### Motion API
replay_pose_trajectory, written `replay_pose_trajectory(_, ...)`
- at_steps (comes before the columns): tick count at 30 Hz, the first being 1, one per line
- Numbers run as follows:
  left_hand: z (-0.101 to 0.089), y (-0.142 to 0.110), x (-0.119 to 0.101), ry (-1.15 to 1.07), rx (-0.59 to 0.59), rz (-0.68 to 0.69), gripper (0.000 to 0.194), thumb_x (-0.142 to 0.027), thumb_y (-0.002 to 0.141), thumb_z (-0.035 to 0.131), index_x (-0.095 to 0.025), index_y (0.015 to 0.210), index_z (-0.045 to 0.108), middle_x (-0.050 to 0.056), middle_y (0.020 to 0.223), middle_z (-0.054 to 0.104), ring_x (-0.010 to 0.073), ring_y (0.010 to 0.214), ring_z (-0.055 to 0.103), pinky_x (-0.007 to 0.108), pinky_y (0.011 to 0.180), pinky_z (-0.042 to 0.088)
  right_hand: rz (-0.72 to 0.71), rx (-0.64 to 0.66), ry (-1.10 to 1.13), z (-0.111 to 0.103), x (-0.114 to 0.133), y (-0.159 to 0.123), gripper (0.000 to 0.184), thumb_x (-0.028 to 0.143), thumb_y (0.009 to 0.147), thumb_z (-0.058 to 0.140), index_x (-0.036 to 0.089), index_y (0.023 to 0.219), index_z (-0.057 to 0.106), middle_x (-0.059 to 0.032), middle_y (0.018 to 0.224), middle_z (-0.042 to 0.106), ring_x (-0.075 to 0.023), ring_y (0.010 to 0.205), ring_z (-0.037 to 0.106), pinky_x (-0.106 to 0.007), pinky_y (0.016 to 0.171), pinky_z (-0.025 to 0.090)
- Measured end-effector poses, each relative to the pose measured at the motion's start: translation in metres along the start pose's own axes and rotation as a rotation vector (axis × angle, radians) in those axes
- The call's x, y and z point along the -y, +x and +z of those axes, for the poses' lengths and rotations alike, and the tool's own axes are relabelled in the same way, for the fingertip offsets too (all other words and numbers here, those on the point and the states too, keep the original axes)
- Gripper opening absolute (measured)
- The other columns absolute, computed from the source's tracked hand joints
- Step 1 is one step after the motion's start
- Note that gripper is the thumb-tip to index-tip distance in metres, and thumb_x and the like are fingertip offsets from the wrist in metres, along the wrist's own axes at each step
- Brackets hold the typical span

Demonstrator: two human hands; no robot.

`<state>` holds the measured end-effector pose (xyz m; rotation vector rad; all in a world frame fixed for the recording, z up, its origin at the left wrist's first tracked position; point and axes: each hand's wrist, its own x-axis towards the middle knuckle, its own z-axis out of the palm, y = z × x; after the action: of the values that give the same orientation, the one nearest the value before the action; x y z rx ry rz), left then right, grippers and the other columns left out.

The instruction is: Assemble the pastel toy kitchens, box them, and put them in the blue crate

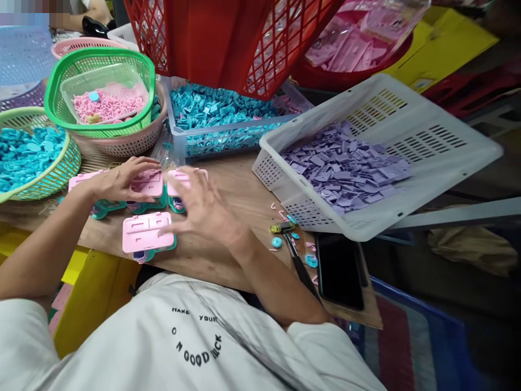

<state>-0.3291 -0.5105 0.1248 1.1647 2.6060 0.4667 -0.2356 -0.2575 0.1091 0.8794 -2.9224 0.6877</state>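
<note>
Several small toy pieces with pink tops and teal bases sit on the wooden table before me. My left hand [127,180] arches over the back row, thumb and fingers apart, its fingertips by a pink-topped piece [151,184]. My right hand [209,212], a little blurred, is spread open. Its fingers partly cover the rightmost pink-topped piece [174,182], and its thumb reaches the right edge of the front piece [146,232]. Whether either hand presses on a piece I cannot tell. Another pink-topped piece [83,178] is partly behind my left wrist.
A white basket [301,201] of purple parts stands tilted at right. Teal parts fill a clear bin [222,133] and a light-green basket [73,163]. A green basket [51,103] holds pink bits. A red crate [220,43] overhangs the back. A hammer [299,260] and phone [340,271] lie right.
</note>
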Motion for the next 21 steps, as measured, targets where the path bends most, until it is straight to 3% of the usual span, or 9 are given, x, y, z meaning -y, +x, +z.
replay_pose_trajectory(3,0.005,0.014,-0.009,0.123,-0.039,-0.027,0.087,-0.066,0.087,0.061,-0.02,0.158,0.04,0.018,0.158,0.043,0.0362,0.142,0.043,0.05,0.117,0.036,-0.167,0.066,-0.014,0.022,0.022,-0.015,0.096,0.066,0.076,0.081,0.028,0.155,0.043,-0.0193,0.158,0.04,-0.0382,0.144,0.039,-0.056,0.117,0.039)
replay_pose_trajectory(6,0.017,0.035,-0.019,0.306,0.057,-0.071,0.104,-0.063,0.076,0.072,-0.019,0.162,0.033,0.019,0.159,0.043,0.0411,0.14,0.042,0.054,0.114,0.037,-0.135,0.1,-0.037,0.037,0.025,-0.023,0.079,0.051,0.085,0.079,0.025,0.153,0.047,-0.0194,0.145,0.051,-0.0336,0.129,0.051,-0.05,0.107,0.049)
replay_pose_trajectory(8,0.021,0.045,-0.022,0.346,0.131,-0.078,0.11,-0.061,0.075,0.073,-0.018,0.164,0.025,0.019,0.159,0.043,0.0404,0.139,0.044,0.051,0.112,0.039,-0.134,0.115,-0.004,0.034,0.016,-0.033,0.074,0.047,0.087,0.077,0.02,0.15,0.05,-0.0185,0.133,0.057,-0.0319,0.119,0.055,-0.048,0.101,0.052)
replay_pose_trajectory(12,0.018,0.049,-0.019,0.33,0.145,-0.072,0.096,-0.062,0.083,0.061,-0.018,0.163,0.03,0.018,0.154,0.048,0.037,0.132,0.049,0.046,0.109,0.041,-0.082,0.172,0.099,0.003,-0.022,-0.073,0.069,0.037,0.081,0.081,0.022,0.144,0.057,-0.0127,0.126,0.059,-0.0284,0.11,0.06,-0.044,0.096,0.055)
replay_pose_trajectory(16,0.013,0.048,-0.011,0.226,0.141,-0.033,0.098,-0.071,0.084,0.056,-0.019,0.163,0.03,0.017,0.152,0.05,0.0355,0.132,0.05,0.045,0.109,0.042,0.255,0.039,0.081,-0.029,-0.077,-0.107,0.067,0.033,0.082,0.079,0.022,0.144,0.057,-0.0113,0.123,0.061,-0.0288,0.112,0.063,-0.045,0.102,0.054)
replay_pose_trajectory(18,0.014,0.053,-0.012,0.179,0.097,-0.008,0.106,-0.079,0.08,0.056,-0.019,0.164,0.029,0.018,0.156,0.045,0.0369,0.137,0.048,0.047,0.114,0.04,0.386,-0.038,0.047,-0.037,-0.102,-0.109,0.071,0.03,0.083,0.079,0.02,0.148,0.054,-0.0134,0.126,0.06,-0.0311,0.117,0.062,-0.048,0.109,0.05)
replay_pose_trajectory(21,0.015,0.067,-0.021,0.142,0.068,0.002,0.104,-0.079,0.082,0.052,-0.015,0.162,0.033,0.019,0.155,0.048,0.0383,0.138,0.049,0.051,0.116,0.039,0.409,-0.068,0.085,-0.039,-0.131,-0.094,0.075,0.02,0.083,0.077,0.018,0.153,0.05,-0.0153,0.138,0.056,-0.0308,0.128,0.059,-0.047,0.116,0.046)
